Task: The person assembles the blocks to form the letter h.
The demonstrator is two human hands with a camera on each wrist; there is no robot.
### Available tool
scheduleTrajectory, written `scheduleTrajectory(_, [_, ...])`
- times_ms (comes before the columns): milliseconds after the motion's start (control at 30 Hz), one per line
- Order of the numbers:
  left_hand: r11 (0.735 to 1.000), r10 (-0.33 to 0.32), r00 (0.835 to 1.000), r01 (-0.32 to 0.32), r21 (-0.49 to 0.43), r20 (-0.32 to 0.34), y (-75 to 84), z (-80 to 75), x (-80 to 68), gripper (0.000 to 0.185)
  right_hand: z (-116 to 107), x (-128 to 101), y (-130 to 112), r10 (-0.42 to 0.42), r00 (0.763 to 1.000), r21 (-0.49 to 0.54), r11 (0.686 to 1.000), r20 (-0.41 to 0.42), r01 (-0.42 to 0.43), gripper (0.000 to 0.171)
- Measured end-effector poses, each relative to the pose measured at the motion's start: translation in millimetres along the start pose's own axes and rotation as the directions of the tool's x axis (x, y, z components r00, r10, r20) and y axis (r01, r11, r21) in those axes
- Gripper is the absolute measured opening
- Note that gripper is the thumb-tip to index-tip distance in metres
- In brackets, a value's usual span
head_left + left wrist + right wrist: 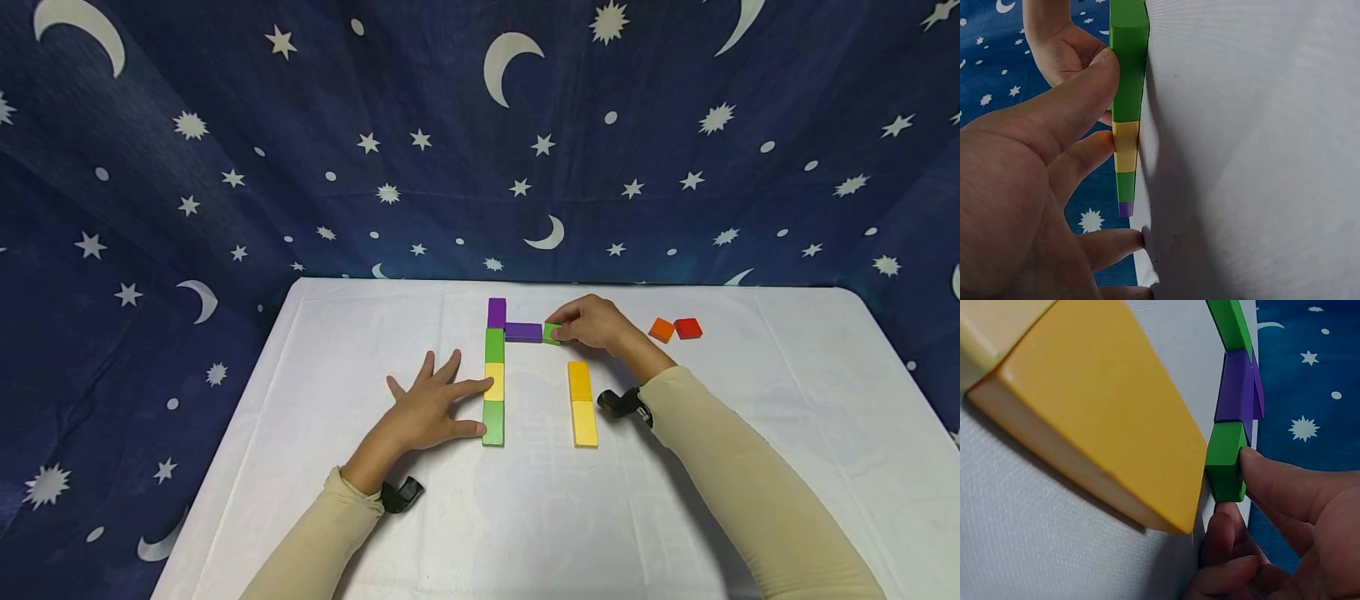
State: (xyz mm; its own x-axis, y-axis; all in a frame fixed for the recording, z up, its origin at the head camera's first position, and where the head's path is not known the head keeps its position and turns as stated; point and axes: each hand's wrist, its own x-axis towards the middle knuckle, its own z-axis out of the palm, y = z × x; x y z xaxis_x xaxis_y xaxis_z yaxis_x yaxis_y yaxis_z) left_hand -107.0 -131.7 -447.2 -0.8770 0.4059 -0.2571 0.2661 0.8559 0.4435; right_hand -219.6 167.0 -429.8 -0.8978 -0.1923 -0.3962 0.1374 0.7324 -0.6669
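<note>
On the white table (787,433) a column of flat blocks runs purple (497,312), green (494,344), yellow (494,381), green (493,423). A purple block (522,332) lies crosswise to the column's right. My right hand (592,323) pinches a small green block (551,333) (1227,460) at that purple block's (1235,387) free end. My left hand (431,407) lies flat with spread fingers, thumb (1079,100) and forefinger touching the left side of the column (1127,112). An orange-yellow block (579,380) (1104,406) and a yellow block (584,423) form a second column.
A small orange block (662,330) and a red block (687,328) lie loose at the right, beyond my right hand. A dark blue cloth with moons and stars (420,142) hangs behind and around the table. A black wrist camera mount (618,403) sits near the second column.
</note>
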Motion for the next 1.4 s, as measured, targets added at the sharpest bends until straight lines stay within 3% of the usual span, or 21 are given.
scheduleTrajectory(167, [1.000, 0.001, 1.000, -0.001, 0.003, 0.001, 0.2, -0.3, 0.3, 0.069, 0.9, 0.3, -1.9, -0.005, 1.000, -0.014, 1.000, -0.016, 0.005, 0.033])
scheduleTrajectory(267, [1.000, -0.002, 1.000, 0.002, 0.010, 0.007, 0.3, -0.4, 0.6, 0.069, 4.2, 0.3, -6.9, -0.077, 0.996, -0.080, 0.994, -0.046, 0.074, 0.037])
scheduleTrajectory(400, [1.000, -0.007, 1.000, 0.007, 0.019, 0.015, 0.5, -0.3, 0.9, 0.069, 11.1, -2.5, -18.0, -0.279, 0.960, -0.240, 0.932, -0.001, 0.271, 0.043])
scheduleTrajectory(500, [1.000, -0.005, 1.000, 0.005, 0.020, 0.012, 0.1, -0.3, 0.7, 0.069, 18.4, -5.9, -26.4, -0.353, 0.932, -0.331, 0.873, 0.080, 0.359, 0.044])
scheduleTrajectory(600, [1.000, -0.003, 1.000, 0.002, 0.019, 0.010, 0.0, -0.6, 0.5, 0.069, 26.4, -8.3, -30.8, -0.344, 0.932, -0.399, 0.843, 0.118, 0.362, 0.041])
scheduleTrajectory(767, [1.000, -0.002, 1.000, 0.002, 0.022, 0.012, 0.0, -1.0, 0.6, 0.068, 33.3, -10.5, -34.1, -0.319, 0.940, -0.456, 0.823, 0.125, 0.339, 0.038])
scheduleTrajectory(1033, [1.000, -0.009, 1.000, 0.009, 0.022, 0.015, 1.0, -2.1, 0.4, 0.069, 33.2, -9.8, -34.2, -0.303, 0.945, -0.470, 0.821, 0.121, 0.323, 0.037])
scheduleTrajectory(1400, [1.000, -0.002, 1.000, 0.002, 0.024, 0.013, -0.3, -1.5, 0.6, 0.069, 34.7, -9.1, -32.8, -0.335, 0.929, -0.439, 0.819, 0.158, 0.370, 0.036])
